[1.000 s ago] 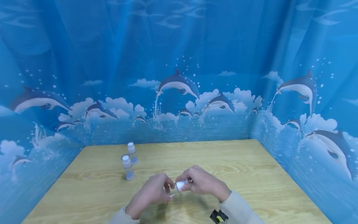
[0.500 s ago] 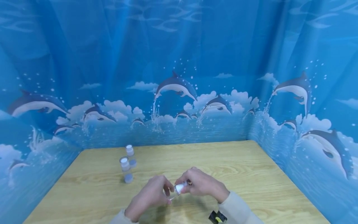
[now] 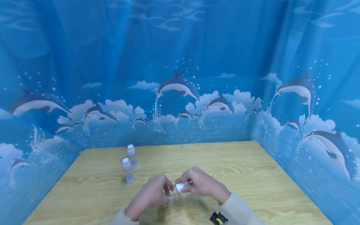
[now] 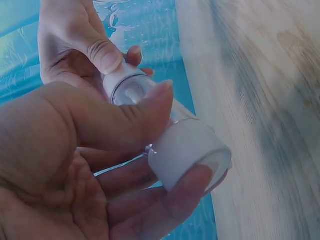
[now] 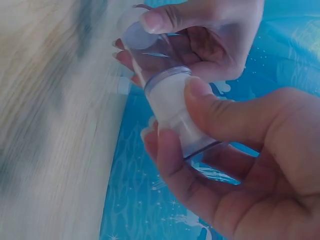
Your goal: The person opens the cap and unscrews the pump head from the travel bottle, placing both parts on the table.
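White at its ends and clear between, a bottle (image 3: 179, 188) is held tilted over the near part of the tabletop (image 3: 239, 168), between the 2 hands. The left hand (image 3: 150, 193) is partly closed around the lower end: in the left wrist view its thumb lies along the clear section while a fingertip presses the white base, with a gap between palm and bottle. The right hand (image 3: 201, 183) pinches the other end; in the right wrist view its thumb rests on the white part and its fingers curl round from the opposite side, the palm again held off. From the head view, the bottle slants up from the left hand toward the right. Well apart from the hands, toward the far left of the tabletop, 2 similar bottles stand upright close together, the front bottle (image 3: 127, 169) slightly nearer and to the left of the rear bottle (image 3: 131, 152); each has a white top and a bluish-grey disc low down. The wood-patterned tabletop meets a blue curtain (image 3: 180, 47) printed with dolphins, clouds and water. Pale sleeves cover the forearms, and beside the right sleeve (image 3: 239, 209) sits a black object (image 3: 218, 218) with a yellow patch; its kind is unclear.
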`<state>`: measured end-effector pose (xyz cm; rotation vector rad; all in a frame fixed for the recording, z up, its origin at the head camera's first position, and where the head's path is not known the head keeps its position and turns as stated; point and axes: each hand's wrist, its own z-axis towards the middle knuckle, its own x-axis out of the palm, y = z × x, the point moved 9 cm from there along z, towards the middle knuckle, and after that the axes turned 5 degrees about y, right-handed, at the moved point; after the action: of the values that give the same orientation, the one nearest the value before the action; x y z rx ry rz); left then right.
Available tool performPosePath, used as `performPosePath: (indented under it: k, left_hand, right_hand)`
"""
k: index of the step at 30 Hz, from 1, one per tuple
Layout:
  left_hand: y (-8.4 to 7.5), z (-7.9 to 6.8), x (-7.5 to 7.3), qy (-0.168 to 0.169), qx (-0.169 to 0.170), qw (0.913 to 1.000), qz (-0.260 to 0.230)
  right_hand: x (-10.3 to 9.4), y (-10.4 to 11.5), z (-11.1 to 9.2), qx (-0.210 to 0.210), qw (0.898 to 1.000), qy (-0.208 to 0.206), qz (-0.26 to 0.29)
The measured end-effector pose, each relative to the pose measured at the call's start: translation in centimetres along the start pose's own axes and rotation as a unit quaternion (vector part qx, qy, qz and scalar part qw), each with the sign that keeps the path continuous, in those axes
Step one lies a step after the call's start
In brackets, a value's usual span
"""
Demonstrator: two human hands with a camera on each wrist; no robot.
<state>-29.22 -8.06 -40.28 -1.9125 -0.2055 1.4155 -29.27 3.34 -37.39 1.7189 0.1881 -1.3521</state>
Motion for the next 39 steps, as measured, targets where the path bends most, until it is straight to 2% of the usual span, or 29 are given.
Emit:
performPosePath:
  k: [6, 15, 19, 25, 33, 39]
  left_hand:
    - [-0.2, -0.1, -0.3, -0.006, 0.009, 0.9999, 0.01]
    - [-0.2, 0.1, 0.1, 0.013, 0.004, 0.9999, 0.007]
    - [-0.2, 0.2, 0.2, 0.009, 0.002, 0.9999, 0.011]
    - [-0.3, 0.2, 0.2, -0.004, 0.002, 1.0, 0.007]
    - [0.7, -0.1, -1.4, -0.062, -0.009, 0.9969, 0.048]
    - [0.9, -0.2, -1.9, -0.072, -0.001, 0.9962, 0.049]
  right_hand:
    - [-0.2, 0.5, 0.0, -0.016, 0.999, -0.017, -0.03]
    - [0.0, 0.1, 0.0, -0.035, 0.999, 0.013, 0.003]
    - [0.0, -0.1, 0.0, -0.036, 0.999, 0.017, 0.005]
    - [-0.2, -0.3, -0.1, -0.024, 1.0, 0.017, 0.007]
    - [-2.2, -2.7, -0.7, 0.039, 0.996, -0.029, 0.079]
    - [-2.9, -2.9, -0.8, 0.029, 0.996, -0.03, 0.074]
